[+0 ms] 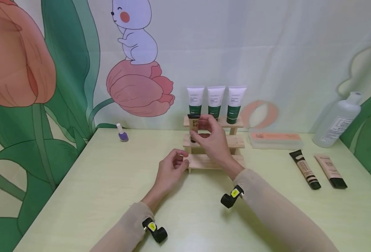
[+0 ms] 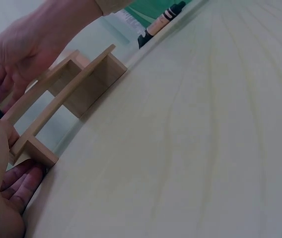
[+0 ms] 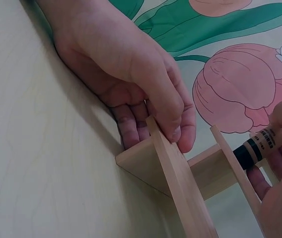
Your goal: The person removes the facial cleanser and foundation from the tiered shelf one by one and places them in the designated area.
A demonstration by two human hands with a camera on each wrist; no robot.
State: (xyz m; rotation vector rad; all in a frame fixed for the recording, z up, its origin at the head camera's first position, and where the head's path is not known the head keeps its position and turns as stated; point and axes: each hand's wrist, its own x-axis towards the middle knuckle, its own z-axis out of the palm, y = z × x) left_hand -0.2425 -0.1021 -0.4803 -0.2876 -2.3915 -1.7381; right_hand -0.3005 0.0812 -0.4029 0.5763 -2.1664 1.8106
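My right hand (image 1: 215, 141) pinches a small beige tube (image 1: 193, 124) with dark ends between thumb and fingers. The tube is upright at the left end of the middle tier of a wooden three-step rack (image 1: 204, 161). In the right wrist view, its black cap (image 3: 245, 156) is down at the tier board; whether it bears weight there I cannot tell. My left hand (image 1: 170, 171) grips the left end of the lowest tier, thumb on top and fingers beneath the board. On the top tier stand three white-and-green tubes (image 1: 216, 99), caps down.
Two more beige-and-black tubes (image 1: 305, 169) lie on the table to the right. Behind them are a flat clear case with an orange label (image 1: 275, 140) and a white bottle (image 1: 336, 122). A purple nail polish bottle (image 1: 122, 134) stands at the back left. A printed curtain hangs behind.
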